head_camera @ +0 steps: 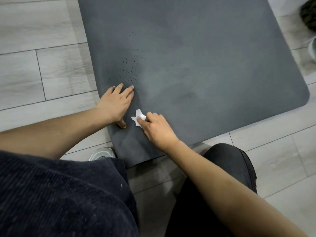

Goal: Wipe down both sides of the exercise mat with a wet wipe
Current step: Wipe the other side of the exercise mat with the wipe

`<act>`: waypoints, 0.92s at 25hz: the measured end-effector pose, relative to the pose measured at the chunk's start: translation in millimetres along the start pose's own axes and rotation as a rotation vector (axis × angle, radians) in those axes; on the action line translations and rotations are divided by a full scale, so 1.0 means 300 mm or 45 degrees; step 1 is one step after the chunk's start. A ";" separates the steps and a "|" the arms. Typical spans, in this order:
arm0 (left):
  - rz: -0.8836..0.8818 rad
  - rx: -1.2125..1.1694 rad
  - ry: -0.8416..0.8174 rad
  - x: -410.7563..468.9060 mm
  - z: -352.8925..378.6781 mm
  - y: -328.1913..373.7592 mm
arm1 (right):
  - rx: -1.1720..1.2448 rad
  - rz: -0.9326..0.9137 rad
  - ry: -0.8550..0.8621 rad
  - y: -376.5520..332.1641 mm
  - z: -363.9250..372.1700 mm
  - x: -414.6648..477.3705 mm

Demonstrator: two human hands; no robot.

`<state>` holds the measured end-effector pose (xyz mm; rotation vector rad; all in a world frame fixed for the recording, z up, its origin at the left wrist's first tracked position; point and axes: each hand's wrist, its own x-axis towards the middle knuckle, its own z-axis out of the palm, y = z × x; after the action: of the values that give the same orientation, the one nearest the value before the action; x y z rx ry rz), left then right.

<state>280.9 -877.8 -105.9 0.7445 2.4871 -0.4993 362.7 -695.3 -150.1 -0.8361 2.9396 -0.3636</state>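
A dark grey exercise mat (196, 62) lies flat on the floor and runs away from me. A patch of small dark specks (132, 69) dots it just beyond my left hand. My left hand (116, 104) rests flat on the mat near its left edge, fingers spread and straight. My right hand (156, 128) presses a crumpled white wet wipe (138, 117) onto the mat, with its fingers curled over the wipe. Most of the wipe is hidden under those fingers.
Pale wood-look floor planks (37, 69) surround the mat. My knees in dark clothing fill the lower frame, and a pale shoe (100, 153) shows at the mat's near corner. A dark object (309, 14) sits at the far right edge.
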 end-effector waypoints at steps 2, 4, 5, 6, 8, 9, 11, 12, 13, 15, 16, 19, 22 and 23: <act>0.006 -0.114 -0.066 0.001 0.001 -0.018 | -0.107 0.169 0.057 0.162 -0.045 -0.030; 0.007 -0.138 -0.097 0.004 0.001 -0.018 | -0.144 0.671 0.162 0.344 -0.095 -0.072; 0.005 -0.115 -0.109 0.011 -0.005 -0.009 | -0.153 0.862 0.172 0.397 -0.106 -0.090; -0.004 -0.080 -0.125 0.021 -0.014 0.004 | -0.132 0.977 0.159 0.403 -0.104 -0.094; -0.042 0.010 -0.167 0.039 -0.037 0.040 | -0.096 0.944 0.171 0.288 -0.072 -0.067; -0.065 0.050 -0.188 0.047 -0.049 0.061 | -0.081 0.791 0.184 0.196 -0.045 -0.063; -0.123 0.113 -0.233 0.057 -0.065 0.095 | -0.069 0.265 0.125 -0.017 0.015 -0.111; -0.148 0.133 -0.259 0.058 -0.070 0.106 | -0.078 0.041 0.077 -0.094 0.034 -0.153; -0.165 0.141 -0.270 0.062 -0.071 0.111 | -0.093 -0.093 0.032 -0.113 0.034 -0.187; -0.177 0.124 -0.266 0.073 -0.066 0.107 | -0.174 -0.084 0.033 -0.009 0.015 -0.221; -0.174 0.103 -0.266 0.074 -0.063 0.101 | -0.223 0.117 0.069 0.064 0.001 -0.234; -0.178 0.078 -0.267 0.076 -0.060 0.100 | -0.227 1.101 0.143 0.278 -0.061 -0.308; -0.190 0.114 -0.328 0.089 -0.070 0.113 | -0.127 1.381 0.262 0.231 -0.044 -0.305; -0.199 0.118 -0.353 0.095 -0.076 0.119 | -0.102 1.235 0.284 0.154 -0.014 -0.291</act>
<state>272.9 -827.6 -110.1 0.4793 2.2830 -0.7265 412.9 -610.3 -157.5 0.6953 3.1134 -0.2593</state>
